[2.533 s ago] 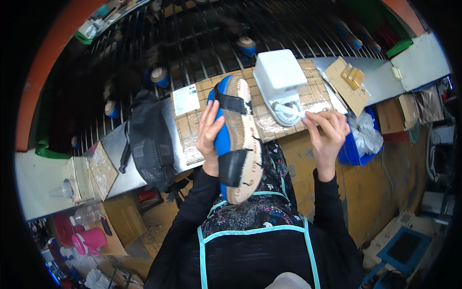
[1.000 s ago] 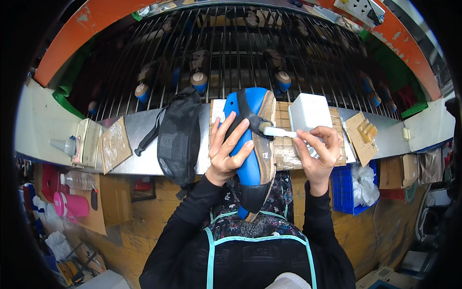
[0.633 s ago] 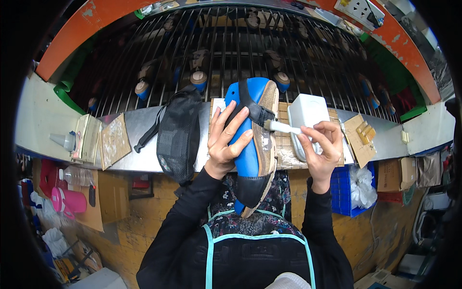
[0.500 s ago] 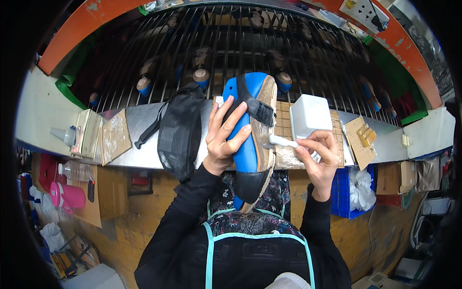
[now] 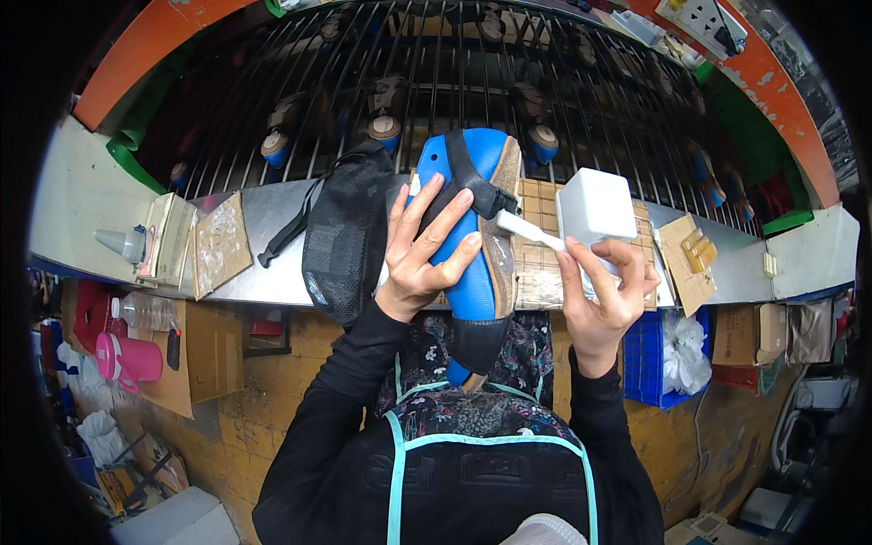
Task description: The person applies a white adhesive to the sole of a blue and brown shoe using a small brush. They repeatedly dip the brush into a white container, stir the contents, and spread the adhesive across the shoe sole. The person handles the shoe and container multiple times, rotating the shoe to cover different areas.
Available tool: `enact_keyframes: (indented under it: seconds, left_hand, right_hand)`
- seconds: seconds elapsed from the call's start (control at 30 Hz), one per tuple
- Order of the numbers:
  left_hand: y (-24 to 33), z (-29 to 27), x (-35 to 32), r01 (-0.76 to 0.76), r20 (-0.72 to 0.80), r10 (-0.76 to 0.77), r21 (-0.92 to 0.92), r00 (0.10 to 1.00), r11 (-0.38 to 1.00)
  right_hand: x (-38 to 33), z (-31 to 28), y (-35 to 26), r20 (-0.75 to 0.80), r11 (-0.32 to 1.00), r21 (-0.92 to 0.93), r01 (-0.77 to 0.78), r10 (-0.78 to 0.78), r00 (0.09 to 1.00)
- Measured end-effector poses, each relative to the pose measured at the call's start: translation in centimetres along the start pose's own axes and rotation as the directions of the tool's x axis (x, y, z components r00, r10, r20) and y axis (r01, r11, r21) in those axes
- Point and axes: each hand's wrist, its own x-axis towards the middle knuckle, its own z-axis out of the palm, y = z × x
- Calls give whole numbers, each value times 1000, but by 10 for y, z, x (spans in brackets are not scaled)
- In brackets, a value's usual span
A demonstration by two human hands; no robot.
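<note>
Here, splayed left fingers [image 5: 443,221] grip a blue shoe [image 5: 471,300]; right fingers [image 5: 590,262] pinch a white brush [image 5: 530,229], its tip [image 5: 502,218] indistinct.

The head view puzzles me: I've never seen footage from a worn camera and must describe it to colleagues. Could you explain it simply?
There is no robot here: these are a person's two bare hands. A wide fisheye camera on the person's head looks down at them, so straight edges bend. Picture left is the person's left.

The left hand holds a sandal with black straps, fitted around a blue foot-shaped form. The right hand holds a thin white tool, apparently a brush, with its far end at the sandal's side.

On the metal worktop lie a black mesh bag and a cardboard sheet, on which stands a white container.
</note>
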Motion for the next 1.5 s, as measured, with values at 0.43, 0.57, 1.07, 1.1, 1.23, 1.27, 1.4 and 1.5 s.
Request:
enact_keyframes:
  seconds: [0.43,0.57,1.07,1.1,1.23,1.27,1.4,1.5]
  left_hand:
    - [-11,-7,6,-58,-18,58,15,998,998]
    - [-12,-9,7,-77,-11,77,9,997,997]
    - [-6,-10,12,-120,-9,119,-17,993,993]
    - [-6,-10,12,-121,-12,121,-17,993,992]
    - [-6,-11,14,-116,-11,116,-12,993,993]
    - [-6,-11,14,-115,-9,115,-8,993,993]
    - [-8,-12,16,-115,-19,115,-5,993,993]
    - [-9,-12,17,-97,-33,98,9,995,995]
  right_hand:
    - [13,-3,2,27,996,70,53,-55,998]
    - [25,-13,12,231,981,191,-25,-21,973]
    - [32,-15,21,121,974,200,110,-136,983]
    - [34,-16,22,138,972,209,112,-143,980]
    - [38,-18,26,211,960,267,85,-144,967]
    - [38,-18,27,230,956,286,67,-136,964]
    - [33,-13,29,312,917,390,-87,-43,949]
    - [25,-12,31,340,910,398,-112,-33,940]
